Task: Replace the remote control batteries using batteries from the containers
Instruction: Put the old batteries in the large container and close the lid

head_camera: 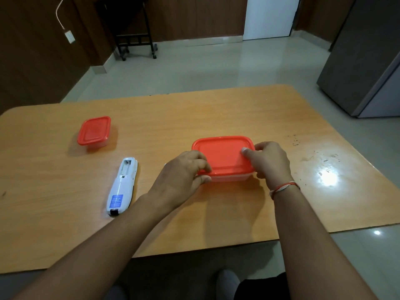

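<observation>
Left hand (184,172) and right hand (269,162) gripping opposite ends of large red-lidded container (224,155), fingers curling over lid edge, white remote (122,187) lying back-up nearby, battery bay uncovered

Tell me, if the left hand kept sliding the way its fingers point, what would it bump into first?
The left hand already grips the big container by its left end, fingers pointing right. Going on, it would probably push that container toward the right hand.
</observation>
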